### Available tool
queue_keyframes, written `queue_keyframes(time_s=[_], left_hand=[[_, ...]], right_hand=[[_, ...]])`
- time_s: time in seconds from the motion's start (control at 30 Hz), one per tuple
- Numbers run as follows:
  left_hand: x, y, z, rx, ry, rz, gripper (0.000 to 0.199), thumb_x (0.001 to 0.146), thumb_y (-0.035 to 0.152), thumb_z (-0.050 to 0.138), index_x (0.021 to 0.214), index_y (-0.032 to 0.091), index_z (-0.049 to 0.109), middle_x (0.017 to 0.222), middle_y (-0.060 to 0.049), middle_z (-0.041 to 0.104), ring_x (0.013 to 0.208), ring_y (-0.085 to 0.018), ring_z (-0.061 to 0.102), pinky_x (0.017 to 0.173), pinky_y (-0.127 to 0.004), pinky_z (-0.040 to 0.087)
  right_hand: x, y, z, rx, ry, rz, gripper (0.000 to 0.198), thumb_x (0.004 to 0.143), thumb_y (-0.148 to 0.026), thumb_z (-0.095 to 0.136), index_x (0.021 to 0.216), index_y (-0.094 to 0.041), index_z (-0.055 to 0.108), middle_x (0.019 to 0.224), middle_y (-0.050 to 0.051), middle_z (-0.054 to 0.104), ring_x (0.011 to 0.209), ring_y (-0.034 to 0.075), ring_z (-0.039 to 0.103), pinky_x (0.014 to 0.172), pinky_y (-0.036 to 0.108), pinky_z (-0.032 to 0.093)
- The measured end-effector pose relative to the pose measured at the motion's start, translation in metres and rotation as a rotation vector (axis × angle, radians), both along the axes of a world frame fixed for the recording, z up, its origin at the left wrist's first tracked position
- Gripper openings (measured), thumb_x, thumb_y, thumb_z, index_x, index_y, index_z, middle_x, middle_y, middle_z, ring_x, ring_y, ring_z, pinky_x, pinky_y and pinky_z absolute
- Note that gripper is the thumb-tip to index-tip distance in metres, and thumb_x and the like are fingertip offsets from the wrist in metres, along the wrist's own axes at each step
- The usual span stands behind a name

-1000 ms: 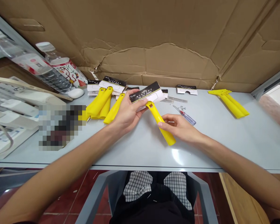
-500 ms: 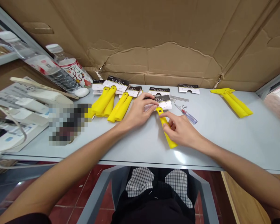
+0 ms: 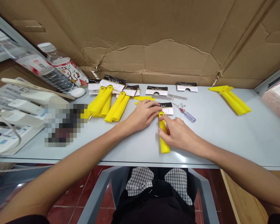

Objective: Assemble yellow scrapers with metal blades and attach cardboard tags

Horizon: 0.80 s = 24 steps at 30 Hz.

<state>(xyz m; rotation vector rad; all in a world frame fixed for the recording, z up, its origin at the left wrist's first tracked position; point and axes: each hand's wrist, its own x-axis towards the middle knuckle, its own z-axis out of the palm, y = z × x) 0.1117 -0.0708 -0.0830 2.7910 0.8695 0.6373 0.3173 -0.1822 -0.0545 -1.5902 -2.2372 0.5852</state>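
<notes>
A yellow plastic scraper handle [image 3: 164, 144] lies on the table with its lower end toward me. My right hand [image 3: 177, 132] grips its shaft from the right, index finger near the slotted top and thumb along the side. At that top end sits a black-and-white header card [image 3: 168, 109], partly covered by my fingers. My left hand [image 3: 143, 114] is closed, its thumb and fingertips on the card where it meets the handle. Exactly how card and handle join is hidden by the fingers.
Carded yellow scrapers [image 3: 104, 104] lie to the left. Behind the hands are another card [image 3: 156, 91], metal blades [image 3: 177, 97] and yellow pieces [image 3: 143, 98]. A screwdriver [image 3: 188, 115] lies near small screws [image 3: 182, 105]. Uncarded yellow handles [image 3: 234, 99] lie right; bottles [image 3: 67, 67] lean far left.
The handle and its card have come slightly toward me, and the handle has turned from slanted to nearly straight. Both hands moved with it. Yellow pieces behind my left hand now show more.
</notes>
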Motion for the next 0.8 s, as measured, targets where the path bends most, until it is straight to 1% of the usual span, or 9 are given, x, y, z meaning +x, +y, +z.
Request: queue_keyframes(time_s=[0.1, 0.2, 0.3, 0.4, 0.5, 0.57, 0.67, 0.73, 0.8], left_hand=[[0.002, -0.001, -0.005, 0.013, 0.012, 0.029, 0.035, 0.111, 0.026, 0.052, 0.134, 0.023, 0.078, 0.149, -0.013, 0.071, 0.148, -0.037, 0.056, 0.124, -0.062, 0.046], [0.001, -0.004, -0.007, 0.038, 0.014, 0.070, 0.039, 0.112, 0.027, 0.052, 0.144, 0.023, 0.073, 0.166, -0.016, 0.057, 0.161, -0.040, 0.043, 0.129, -0.066, 0.039], [-0.003, -0.011, 0.000, 0.051, -0.002, 0.099, 0.044, 0.112, 0.028, 0.053, 0.154, 0.030, 0.065, 0.181, -0.011, 0.039, 0.171, -0.041, 0.027, 0.132, -0.070, 0.032], [-0.010, -0.024, 0.014, 0.071, -0.031, 0.131, 0.046, 0.111, 0.029, 0.055, 0.157, 0.031, 0.060, 0.182, -0.010, 0.038, 0.172, -0.040, 0.025, 0.134, -0.071, 0.029], [-0.018, -0.047, 0.022, 0.053, -0.021, 0.116, 0.048, 0.113, 0.033, 0.051, 0.158, 0.020, 0.059, 0.173, -0.018, 0.050, 0.166, -0.038, 0.041, 0.134, -0.063, 0.036], [-0.021, -0.064, 0.019, 0.019, -0.015, 0.106, 0.047, 0.113, 0.035, 0.050, 0.154, 0.015, 0.062, 0.169, -0.021, 0.055, 0.160, -0.037, 0.050, 0.133, -0.060, 0.041], [-0.020, -0.086, 0.005, -0.050, -0.029, 0.096, 0.042, 0.112, 0.035, 0.051, 0.145, 0.015, 0.068, 0.159, -0.020, 0.064, 0.150, -0.035, 0.059, 0.127, -0.059, 0.048], [-0.017, -0.095, -0.004, -0.062, -0.007, 0.103, 0.041, 0.112, 0.035, 0.052, 0.142, 0.013, 0.070, 0.159, -0.021, 0.064, 0.151, -0.036, 0.059, 0.128, -0.059, 0.048], [-0.013, -0.100, -0.010, -0.060, 0.031, 0.131, 0.044, 0.111, 0.035, 0.052, 0.147, 0.014, 0.067, 0.165, -0.021, 0.059, 0.156, -0.037, 0.054, 0.131, -0.059, 0.043]], right_hand=[[0.001, 0.004, 0.001, -0.020, 0.013, 0.000, 0.053, 0.101, -0.046, 0.050, 0.141, -0.014, 0.065, 0.068, 0.003, 0.062, 0.066, 0.024, 0.058, 0.068, 0.039, 0.039], [0.003, 0.007, 0.001, -0.030, 0.056, 0.008, 0.053, 0.103, -0.050, 0.051, 0.139, -0.014, 0.065, 0.070, 0.003, 0.065, 0.066, 0.024, 0.059, 0.068, 0.039, 0.040], [0.006, 0.004, -0.003, 0.005, 0.089, -0.006, 0.054, 0.106, -0.052, 0.050, 0.140, -0.013, 0.066, 0.070, 0.003, 0.067, 0.064, 0.024, 0.062, 0.069, 0.041, 0.044], [0.014, -0.011, -0.009, 0.090, 0.139, -0.047, 0.056, 0.108, -0.050, 0.049, 0.145, -0.011, 0.065, 0.077, 0.005, 0.074, 0.068, 0.024, 0.067, 0.072, 0.042, 0.052], [0.027, -0.031, -0.017, 0.287, 0.106, -0.090, 0.051, 0.109, -0.042, 0.048, 0.143, -0.009, 0.068, 0.102, 0.014, 0.080, 0.093, 0.029, 0.075, 0.089, 0.049, 0.060], [0.033, -0.043, -0.023, 0.373, 0.010, -0.089, 0.049, 0.110, -0.038, 0.046, 0.144, -0.010, 0.068, 0.128, 0.020, 0.078, 0.121, 0.035, 0.072, 0.109, 0.057, 0.057], [0.036, -0.053, -0.031, 0.324, -0.153, -0.092, 0.056, 0.112, -0.041, 0.043, 0.153, -0.009, 0.063, 0.160, 0.022, 0.062, 0.151, 0.039, 0.056, 0.127, 0.061, 0.044], [0.035, -0.055, -0.034, 0.274, -0.241, -0.106, 0.062, 0.112, -0.044, 0.041, 0.159, -0.008, 0.059, 0.170, 0.022, 0.052, 0.159, 0.039, 0.048, 0.132, 0.060, 0.040], [0.032, -0.056, -0.036, 0.247, -0.290, -0.114, 0.067, 0.112, -0.046, 0.039, 0.164, -0.007, 0.054, 0.175, 0.021, 0.046, 0.163, 0.038, 0.043, 0.134, 0.059, 0.037]])
